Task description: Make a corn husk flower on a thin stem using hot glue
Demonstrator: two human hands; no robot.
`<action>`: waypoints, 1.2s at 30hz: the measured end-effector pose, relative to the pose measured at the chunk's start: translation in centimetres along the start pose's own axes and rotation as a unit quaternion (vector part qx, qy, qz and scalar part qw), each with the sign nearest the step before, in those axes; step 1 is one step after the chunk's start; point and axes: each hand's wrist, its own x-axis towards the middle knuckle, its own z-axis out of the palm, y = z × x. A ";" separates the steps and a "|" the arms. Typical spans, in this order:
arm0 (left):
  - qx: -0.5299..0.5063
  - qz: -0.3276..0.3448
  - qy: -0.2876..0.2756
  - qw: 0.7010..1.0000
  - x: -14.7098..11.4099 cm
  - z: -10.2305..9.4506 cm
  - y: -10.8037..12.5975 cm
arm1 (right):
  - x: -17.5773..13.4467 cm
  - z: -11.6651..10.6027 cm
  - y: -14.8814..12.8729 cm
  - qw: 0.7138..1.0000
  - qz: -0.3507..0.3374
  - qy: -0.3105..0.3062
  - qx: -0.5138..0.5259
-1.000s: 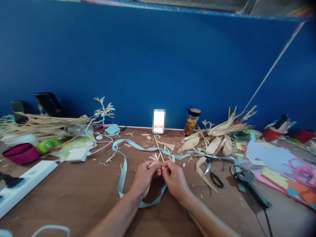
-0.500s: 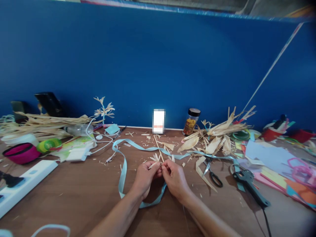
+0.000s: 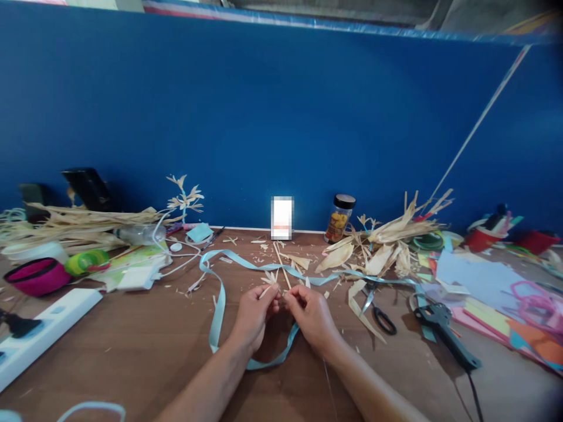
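Observation:
My left hand [image 3: 255,316] is closed, thumb and finger pinching a pale dried-husk flower [image 3: 270,278] whose petals fan out above the fingertips. A little to its right, my right hand [image 3: 310,310] is closed in a pinch; what it holds is hidden by the fingers. Between the hands is a small gap. A light blue ribbon [image 3: 219,316] loops around the left hand, and its lower stretch passes out of sight under the right hand. A thin straw-coloured stick [image 3: 281,264] runs from near the right fingertips towards a bright, blurred-out upright screen [image 3: 282,217].
Scissors [image 3: 383,320] and a black glue gun [image 3: 446,334] lie on the right, beside dried husks [image 3: 391,240] and coloured paper [image 3: 479,281]. A lidded jar [image 3: 338,220] stands behind. On the left are a power strip [image 3: 53,328], a pink pouch [image 3: 37,275] and a husk-flower stem [image 3: 185,199].
My hands have parted slightly; half a second ago their fingertips met. The left hand has shifted a little left with the husk flower. Surrounding things stay in place.

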 end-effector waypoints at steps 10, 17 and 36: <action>0.005 0.004 -0.006 1.000 0.0 0.0 -0.1 | -0.3 0.7 0.8 1.000 0.021 -0.020 0.007; 0.029 0.008 -0.013 0.999 -0.2 0.0 -0.3 | -0.2 0.4 0.2 1.000 0.007 -0.014 0.001; 0.037 0.018 -0.042 0.998 -0.2 0.0 -0.4 | -0.2 0.1 -0.4 0.999 -0.027 -0.041 -0.015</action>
